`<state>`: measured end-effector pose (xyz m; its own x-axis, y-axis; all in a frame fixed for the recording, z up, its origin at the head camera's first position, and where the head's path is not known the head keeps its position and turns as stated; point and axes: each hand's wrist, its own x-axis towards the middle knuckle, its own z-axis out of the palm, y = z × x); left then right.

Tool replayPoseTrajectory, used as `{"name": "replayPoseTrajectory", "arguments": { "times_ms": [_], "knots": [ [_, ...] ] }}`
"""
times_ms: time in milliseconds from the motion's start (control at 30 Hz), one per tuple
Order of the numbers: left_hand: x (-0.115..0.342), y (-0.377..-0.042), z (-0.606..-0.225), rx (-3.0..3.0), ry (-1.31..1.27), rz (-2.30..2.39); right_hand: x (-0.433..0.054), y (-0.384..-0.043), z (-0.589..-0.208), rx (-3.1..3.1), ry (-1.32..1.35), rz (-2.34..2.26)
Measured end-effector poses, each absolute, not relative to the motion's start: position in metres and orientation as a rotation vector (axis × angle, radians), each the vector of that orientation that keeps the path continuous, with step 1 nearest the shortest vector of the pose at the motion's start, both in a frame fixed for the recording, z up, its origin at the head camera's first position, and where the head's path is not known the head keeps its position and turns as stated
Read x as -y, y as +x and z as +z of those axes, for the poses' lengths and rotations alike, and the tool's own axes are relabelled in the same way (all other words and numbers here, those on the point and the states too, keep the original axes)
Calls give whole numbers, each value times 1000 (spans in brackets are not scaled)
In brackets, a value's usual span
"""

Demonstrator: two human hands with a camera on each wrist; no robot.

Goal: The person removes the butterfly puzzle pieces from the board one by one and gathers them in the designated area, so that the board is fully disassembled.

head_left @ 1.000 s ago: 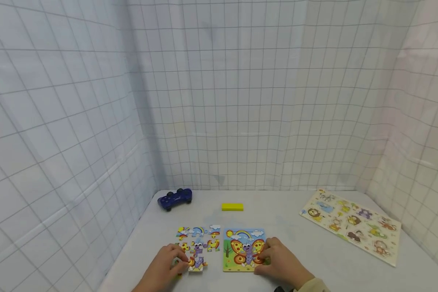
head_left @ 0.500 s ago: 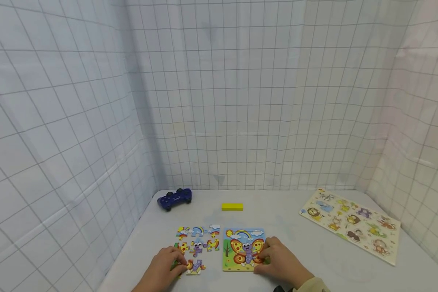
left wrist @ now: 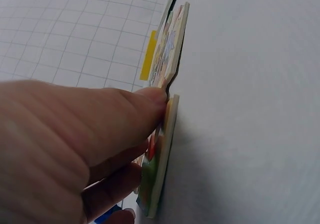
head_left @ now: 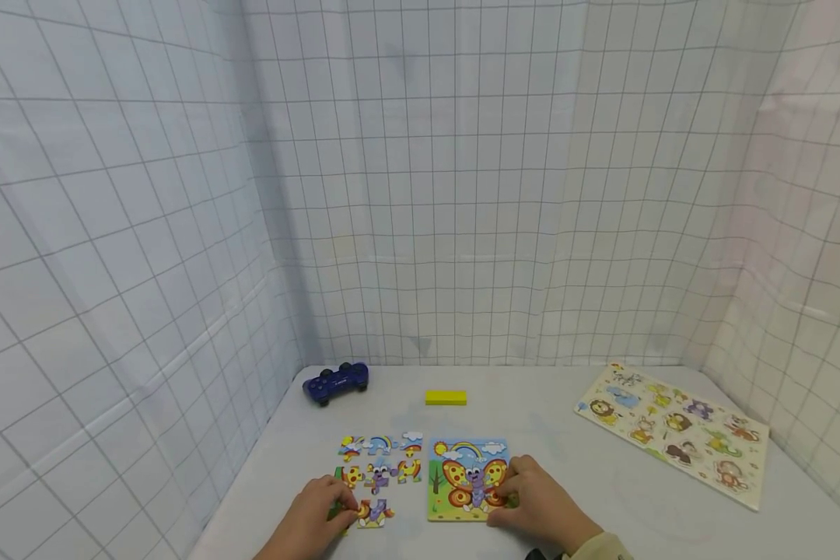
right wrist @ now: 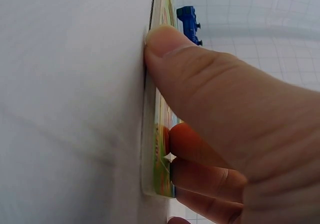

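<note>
Loose butterfly jigsaw pieces (head_left: 380, 474) lie in rows on the white table. My left hand (head_left: 311, 513) is at the bottom row, its thumb and forefinger pinching the left edge of the bottom middle jigsaw piece (head_left: 374, 514). Its fingers partly cover a green corner piece (left wrist: 159, 176), which lies beside it in the left wrist view. Right of the pieces lies a square butterfly picture board (head_left: 455, 507). My right hand (head_left: 542, 502) grips its lower right corner, thumb at the near edge and fingers curled over the right side, hiding that corner.
A dark blue game controller (head_left: 336, 383) sits at the back left. The yellow block (head_left: 446, 397) stands behind the picture board. A cream animal puzzle board (head_left: 679, 435) lies angled on the right. White gridded cloth (head_left: 420, 194) encloses the back and sides.
My left hand has lowered the bottom middle piece and shifted it slightly left, up against the corner piece. The right hand and picture board have stayed in place.
</note>
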<state>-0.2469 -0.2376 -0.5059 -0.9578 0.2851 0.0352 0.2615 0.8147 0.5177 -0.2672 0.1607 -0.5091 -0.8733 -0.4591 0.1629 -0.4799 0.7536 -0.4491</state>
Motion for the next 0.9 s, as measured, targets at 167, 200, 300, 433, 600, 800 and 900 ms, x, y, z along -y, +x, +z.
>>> {"name": "replayPoseTrajectory", "arguments": {
  "times_ms": [167, 200, 300, 433, 600, 800, 900],
  "knots": [
    [237, -246, -506, -2954, 434, 839, -161, -268, -511, 2894, 790, 746],
    [237, -245, -506, -2957, 434, 838, -161, -268, -511, 2892, 792, 742],
    [237, -244, -506, -2972, 448, 835, -161, -268, -511, 2885, 798, 741],
    [236, -243, -505, -2984, 454, 838, -161, -268, -510, 2881, 801, 737],
    [235, -243, -505, -2991, 438, 840, -161, -269, -509, 2900, 787, 734],
    [233, -242, -506, -3012, 437, 841, -161, -268, -509, 2904, 777, 742],
    [229, -240, -505, -3059, 421, 843, -160, -268, -511, 2892, 785, 742]
  ]
}}
